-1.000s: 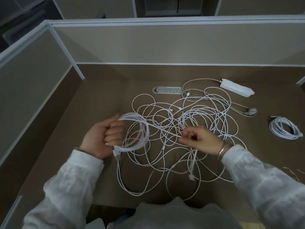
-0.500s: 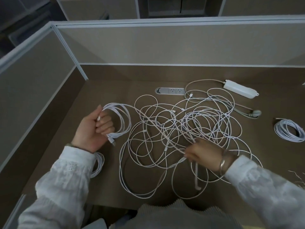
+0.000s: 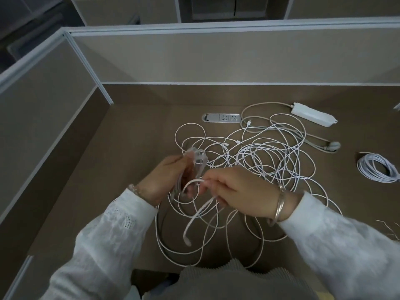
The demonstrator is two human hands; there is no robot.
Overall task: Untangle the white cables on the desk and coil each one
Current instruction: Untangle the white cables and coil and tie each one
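White lace sleeves (image 3: 112,230), silver bangle (image 3: 280,205)

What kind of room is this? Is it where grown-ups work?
Probably an office cubicle: beige partition walls fence in a brown desk, and a power socket strip is built into its top.

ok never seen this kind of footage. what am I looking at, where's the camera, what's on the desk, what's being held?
There is no robot here. A person works with bare hands, and the one camera sits on their head, looking forward and down, so the arms enter from the bottom edge.

The left hand grips a partly wound coil of white cable. The right hand pinches a loose strand of cable beside it, apparently feeding it toward the coil.

On the brown desk lies a tangle of white cables. At the far right sits a finished coil. Behind the tangle are a white power strip with its grey plug, and a socket panel set into the desk.
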